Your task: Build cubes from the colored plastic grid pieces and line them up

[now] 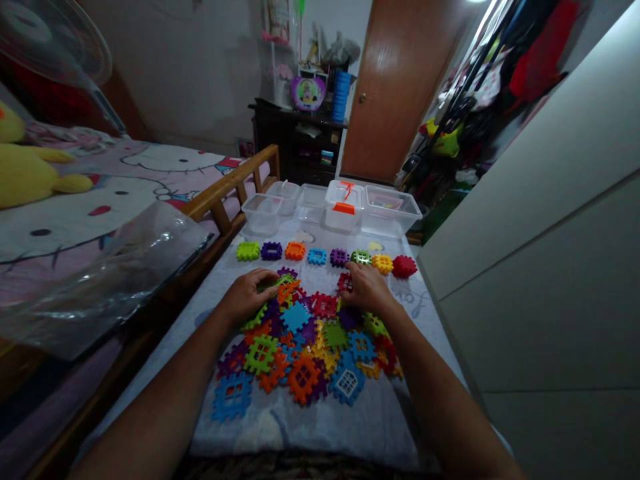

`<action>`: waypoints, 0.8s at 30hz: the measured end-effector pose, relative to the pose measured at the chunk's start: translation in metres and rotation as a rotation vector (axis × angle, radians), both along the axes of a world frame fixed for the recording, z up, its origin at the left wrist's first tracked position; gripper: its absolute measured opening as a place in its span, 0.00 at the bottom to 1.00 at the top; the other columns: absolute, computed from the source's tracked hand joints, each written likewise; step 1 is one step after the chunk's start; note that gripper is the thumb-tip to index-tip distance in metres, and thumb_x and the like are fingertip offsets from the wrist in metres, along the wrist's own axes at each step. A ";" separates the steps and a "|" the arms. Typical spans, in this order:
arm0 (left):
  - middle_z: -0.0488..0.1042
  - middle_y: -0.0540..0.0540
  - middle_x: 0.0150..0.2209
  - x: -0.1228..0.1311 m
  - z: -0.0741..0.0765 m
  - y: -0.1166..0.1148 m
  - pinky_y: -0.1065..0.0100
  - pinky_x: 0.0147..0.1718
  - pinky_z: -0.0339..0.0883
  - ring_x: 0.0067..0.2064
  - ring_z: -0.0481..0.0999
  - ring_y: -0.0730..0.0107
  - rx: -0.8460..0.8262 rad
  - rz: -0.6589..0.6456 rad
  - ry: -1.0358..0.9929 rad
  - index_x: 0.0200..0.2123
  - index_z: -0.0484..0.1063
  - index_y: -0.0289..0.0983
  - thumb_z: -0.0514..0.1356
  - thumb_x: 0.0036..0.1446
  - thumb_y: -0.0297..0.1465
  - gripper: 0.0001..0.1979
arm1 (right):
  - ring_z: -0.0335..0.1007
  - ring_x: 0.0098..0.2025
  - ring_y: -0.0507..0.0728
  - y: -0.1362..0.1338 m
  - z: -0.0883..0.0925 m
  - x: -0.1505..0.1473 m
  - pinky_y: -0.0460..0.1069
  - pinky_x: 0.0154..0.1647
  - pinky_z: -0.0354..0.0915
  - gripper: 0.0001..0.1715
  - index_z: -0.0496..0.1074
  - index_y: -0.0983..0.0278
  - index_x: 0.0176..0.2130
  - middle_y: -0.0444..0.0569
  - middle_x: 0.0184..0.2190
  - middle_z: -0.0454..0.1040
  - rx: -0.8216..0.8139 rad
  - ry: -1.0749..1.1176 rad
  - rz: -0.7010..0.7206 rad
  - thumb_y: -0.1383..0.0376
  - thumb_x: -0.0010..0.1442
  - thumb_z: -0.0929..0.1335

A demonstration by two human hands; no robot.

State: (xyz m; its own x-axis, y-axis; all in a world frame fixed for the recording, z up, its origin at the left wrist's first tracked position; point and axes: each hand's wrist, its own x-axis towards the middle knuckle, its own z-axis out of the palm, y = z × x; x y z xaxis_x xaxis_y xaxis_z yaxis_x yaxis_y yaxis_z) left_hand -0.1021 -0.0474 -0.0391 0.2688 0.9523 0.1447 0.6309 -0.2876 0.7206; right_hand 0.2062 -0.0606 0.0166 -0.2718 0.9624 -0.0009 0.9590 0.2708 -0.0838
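A heap of colourful interlocking plastic tiles, several with window-like grids, lies on the cloth-covered table. My left hand (pixel 250 292) is at the heap's far left side, thumb and fingers apart around its edge, close to an orange tile (pixel 288 291). My right hand (pixel 369 288) pinches a red tile (pixel 345 283) at the far right of the heap; the fingers partly cover it. Nearer to me lie a blue tile (pixel 233 397) and an orange window tile (pixel 303 377). Beyond both hands, a row of stacked tiles sorted by colour runs from a lime stack (pixel 248 251) to a red stack (pixel 405 267).
Clear plastic boxes (pixel 263 215) line the table's far end, one with an orange-latched lid (pixel 345 208). A wooden bed rail (pixel 235 193) borders the left, with a clear plastic bag (pixel 125 273) beside it. A pale cabinet (pixel 545 220) stands close on the right.
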 end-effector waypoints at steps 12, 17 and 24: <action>0.80 0.43 0.43 0.001 0.000 0.000 0.60 0.49 0.71 0.45 0.78 0.57 -0.017 0.009 -0.021 0.42 0.77 0.38 0.61 0.52 0.48 0.22 | 0.72 0.45 0.60 0.055 0.020 0.172 0.52 0.47 0.66 0.39 0.64 0.69 0.57 0.58 0.48 0.75 0.040 0.169 -0.205 0.69 0.46 0.72; 0.80 0.43 0.43 -0.001 -0.004 0.001 0.60 0.48 0.71 0.45 0.78 0.57 -0.029 0.015 -0.015 0.43 0.77 0.39 0.60 0.53 0.48 0.21 | 0.73 0.41 0.57 0.064 0.007 0.185 0.50 0.44 0.68 0.46 0.60 0.68 0.61 0.55 0.46 0.76 -0.076 0.223 -0.202 0.72 0.44 0.71; 0.80 0.44 0.43 -0.001 -0.004 0.002 0.60 0.49 0.71 0.45 0.78 0.57 -0.012 0.014 0.000 0.42 0.77 0.40 0.61 0.53 0.48 0.21 | 0.71 0.47 0.60 0.064 0.006 0.182 0.51 0.49 0.67 0.47 0.60 0.69 0.62 0.56 0.47 0.74 -0.097 0.186 -0.159 0.71 0.43 0.71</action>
State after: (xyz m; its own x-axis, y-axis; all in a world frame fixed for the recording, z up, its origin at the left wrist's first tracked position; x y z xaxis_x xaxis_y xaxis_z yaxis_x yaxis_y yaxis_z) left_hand -0.1031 -0.0455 -0.0431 0.2553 0.9577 0.1330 0.6352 -0.2698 0.7237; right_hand 0.3886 0.0039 0.0225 -0.1210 0.9908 -0.0600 0.9547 0.0996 -0.2805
